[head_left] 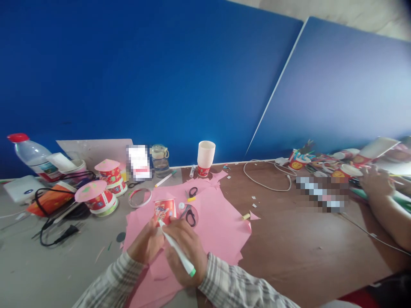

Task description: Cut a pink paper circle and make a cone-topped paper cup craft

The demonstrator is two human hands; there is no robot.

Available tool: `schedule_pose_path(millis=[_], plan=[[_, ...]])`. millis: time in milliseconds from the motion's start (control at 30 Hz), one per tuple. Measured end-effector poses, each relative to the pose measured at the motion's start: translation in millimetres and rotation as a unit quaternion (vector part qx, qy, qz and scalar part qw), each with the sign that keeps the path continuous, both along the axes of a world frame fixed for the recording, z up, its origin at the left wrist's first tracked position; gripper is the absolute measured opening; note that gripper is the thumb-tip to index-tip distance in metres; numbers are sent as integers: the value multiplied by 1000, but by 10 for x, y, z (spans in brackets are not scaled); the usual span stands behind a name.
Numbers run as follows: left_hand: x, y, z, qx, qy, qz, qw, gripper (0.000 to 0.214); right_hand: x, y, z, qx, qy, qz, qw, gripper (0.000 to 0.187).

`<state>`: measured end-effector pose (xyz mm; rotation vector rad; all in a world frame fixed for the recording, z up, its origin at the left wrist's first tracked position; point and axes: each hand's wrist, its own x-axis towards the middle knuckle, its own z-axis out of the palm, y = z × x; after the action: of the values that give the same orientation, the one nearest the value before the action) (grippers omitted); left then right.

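Observation:
My left hand [148, 240] is closed around the lower part of a red printed paper cup [164, 209], held over pink paper sheets [221, 226]. In my right hand [193, 246] is a white marker [180, 250] with a green end. The marker's other end touches or nearly touches the cup's lower part; fingers hide the exact contact. Just beyond the hands lie black-handled scissors [190, 217], a small white cap [181, 205] and a yellow piece [192, 199]. A second scissors handle [193, 191] shows farther back on the paper.
Left stand cups with pink paper tops [90, 191], a tape roll [140, 198], cables [51, 239] and a large bottle [35, 156]. Stacked white cups [206, 154] and a water bottle [159, 161] are at the back. Another person's hand [377, 186] is at right, near several cups.

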<state>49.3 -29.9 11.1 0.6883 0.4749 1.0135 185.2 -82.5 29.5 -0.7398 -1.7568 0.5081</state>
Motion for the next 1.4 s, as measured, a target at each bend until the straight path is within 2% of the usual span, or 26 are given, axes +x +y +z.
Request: schedule_pose_path(millis=[67, 167, 300, 433, 633, 833, 1000, 1400], plan=[[-14, 1, -15, 19, 17, 34, 999, 36, 9, -15, 3, 6, 5, 2, 1000, 44], [-41, 35, -24, 21, 14, 57, 998, 37, 35, 8, -2, -37, 59, -47, 996, 39], [-67, 76, -3, -4, -14, 47, 999, 37, 91, 129, 3, -109, 201, -93, 969, 24], [-109, 80, 12, -34, -55, 18, 998, 36, 126, 226, 25, -130, 287, -98, 944, 18], [-164, 80, -17, -37, -83, -10, 996, 35, 153, 169, 52, -112, 220, -101, 964, 18], [-92, 73, -2, -8, -13, 35, 999, 35, 196, 102, 115, -68, 111, -53, 990, 27], [-41, 56, 38, 18, 55, 72, 996, 42, 163, 105, 94, -84, 84, -35, 992, 25], [-19, 42, 96, 30, 92, 74, 993, 42, 139, 165, 50, -82, 63, -40, 994, 22]])
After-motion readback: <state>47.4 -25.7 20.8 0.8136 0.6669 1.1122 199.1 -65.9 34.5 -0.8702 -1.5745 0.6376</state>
